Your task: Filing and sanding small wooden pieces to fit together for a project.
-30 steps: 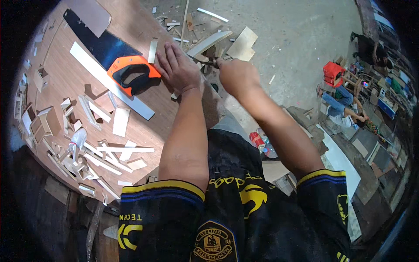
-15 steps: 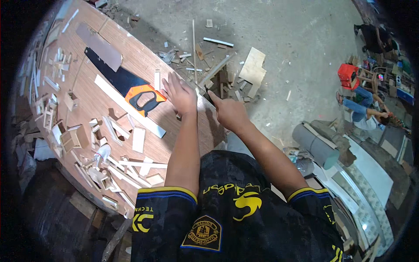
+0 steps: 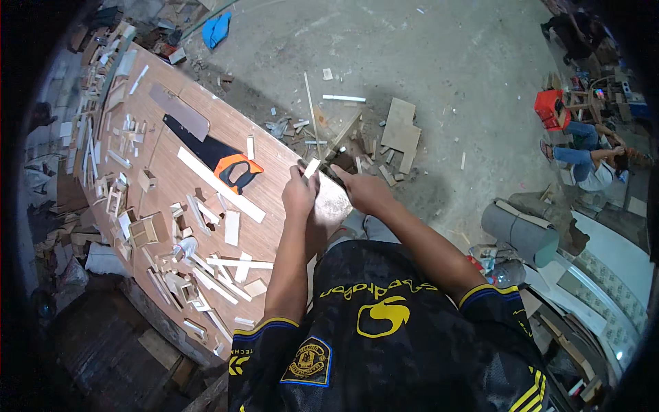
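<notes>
My left hand [image 3: 300, 194] grips a small pale wood piece [image 3: 312, 167] at the edge of the wooden workbench [image 3: 171, 147]. Right beside it, my right hand [image 3: 364, 189] holds a dark narrow tool [image 3: 328, 174] against that piece. A hand saw with an orange and black handle [image 3: 237, 172] lies on the bench just left of my left hand, next to a long pale wood strip [image 3: 220, 184].
Many small wood offcuts and little wooden boxes [image 3: 147, 230] litter the bench. Scrap boards [image 3: 400, 130] and sticks lie on the concrete floor beyond. A person sits at the far right by a red crate [image 3: 549, 108]. A grey roll [image 3: 518, 230] lies to my right.
My left hand has lifted off the bench by the saw and taken hold of a small wood piece; both hands have come together at the bench edge. My head has pulled back.
</notes>
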Demonstrator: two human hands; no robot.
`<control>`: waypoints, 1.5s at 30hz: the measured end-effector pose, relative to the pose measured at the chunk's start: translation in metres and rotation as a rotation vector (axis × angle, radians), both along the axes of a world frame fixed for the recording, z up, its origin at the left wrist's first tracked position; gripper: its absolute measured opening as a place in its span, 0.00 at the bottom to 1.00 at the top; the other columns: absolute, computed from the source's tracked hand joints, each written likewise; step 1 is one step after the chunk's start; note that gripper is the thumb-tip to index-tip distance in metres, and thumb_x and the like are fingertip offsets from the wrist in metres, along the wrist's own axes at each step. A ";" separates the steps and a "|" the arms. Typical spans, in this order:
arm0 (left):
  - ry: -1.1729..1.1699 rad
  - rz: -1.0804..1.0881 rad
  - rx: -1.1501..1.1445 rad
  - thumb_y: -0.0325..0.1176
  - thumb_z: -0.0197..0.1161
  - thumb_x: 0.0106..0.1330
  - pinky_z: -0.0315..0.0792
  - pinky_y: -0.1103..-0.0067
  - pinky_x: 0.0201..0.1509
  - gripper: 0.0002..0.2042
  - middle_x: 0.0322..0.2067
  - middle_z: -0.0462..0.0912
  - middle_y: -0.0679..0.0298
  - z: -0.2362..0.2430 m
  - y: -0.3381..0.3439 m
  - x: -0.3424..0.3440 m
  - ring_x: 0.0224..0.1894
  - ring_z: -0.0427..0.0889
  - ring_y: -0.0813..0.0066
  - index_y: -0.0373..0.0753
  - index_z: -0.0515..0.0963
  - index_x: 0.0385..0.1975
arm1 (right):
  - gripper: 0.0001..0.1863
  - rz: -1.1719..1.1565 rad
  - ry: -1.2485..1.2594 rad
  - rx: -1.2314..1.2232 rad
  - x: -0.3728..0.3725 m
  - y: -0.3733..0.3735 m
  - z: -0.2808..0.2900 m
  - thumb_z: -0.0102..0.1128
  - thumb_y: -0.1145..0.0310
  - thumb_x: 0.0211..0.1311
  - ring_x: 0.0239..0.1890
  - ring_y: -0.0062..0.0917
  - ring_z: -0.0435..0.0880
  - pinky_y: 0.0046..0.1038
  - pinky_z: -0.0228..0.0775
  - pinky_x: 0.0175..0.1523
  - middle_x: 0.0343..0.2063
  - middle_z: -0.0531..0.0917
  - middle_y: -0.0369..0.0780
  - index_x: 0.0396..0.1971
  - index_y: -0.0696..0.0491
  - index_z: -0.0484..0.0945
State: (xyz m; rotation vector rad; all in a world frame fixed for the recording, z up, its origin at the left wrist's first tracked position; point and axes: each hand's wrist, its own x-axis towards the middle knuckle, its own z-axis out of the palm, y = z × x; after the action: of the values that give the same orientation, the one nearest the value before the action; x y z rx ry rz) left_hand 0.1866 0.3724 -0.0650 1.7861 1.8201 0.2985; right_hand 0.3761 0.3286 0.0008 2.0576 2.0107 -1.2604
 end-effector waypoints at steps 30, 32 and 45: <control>-0.628 -0.267 0.403 0.32 0.62 0.66 0.66 0.80 0.28 0.08 0.23 0.79 0.62 0.297 -0.114 0.067 0.24 0.73 0.80 0.32 0.77 0.35 | 0.19 -0.088 0.566 0.848 0.109 -0.151 0.215 0.61 0.75 0.57 0.19 0.29 0.71 0.29 0.62 0.26 0.18 0.74 0.43 0.50 0.54 0.81; -0.561 -0.261 0.451 0.31 0.62 0.65 0.66 0.80 0.27 0.08 0.23 0.80 0.61 0.298 -0.123 0.063 0.24 0.73 0.80 0.32 0.78 0.35 | 0.21 -0.114 0.519 0.806 0.102 -0.149 0.216 0.60 0.78 0.54 0.19 0.31 0.74 0.30 0.65 0.26 0.19 0.75 0.44 0.50 0.54 0.81; -0.519 -0.074 0.214 0.37 0.51 0.74 0.69 0.74 0.31 0.14 0.20 0.76 0.57 0.257 -0.160 0.037 0.24 0.75 0.66 0.31 0.77 0.36 | 0.27 0.033 0.123 0.956 0.062 -0.181 0.220 0.63 0.70 0.57 0.17 0.29 0.76 0.30 0.65 0.21 0.15 0.75 0.37 0.58 0.39 0.76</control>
State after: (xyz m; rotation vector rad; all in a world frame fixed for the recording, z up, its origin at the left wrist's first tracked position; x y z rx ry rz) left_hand 0.2231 0.2123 0.1922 1.7030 1.3902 0.8667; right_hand 0.4380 0.1480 0.2208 2.2141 3.0855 -0.4039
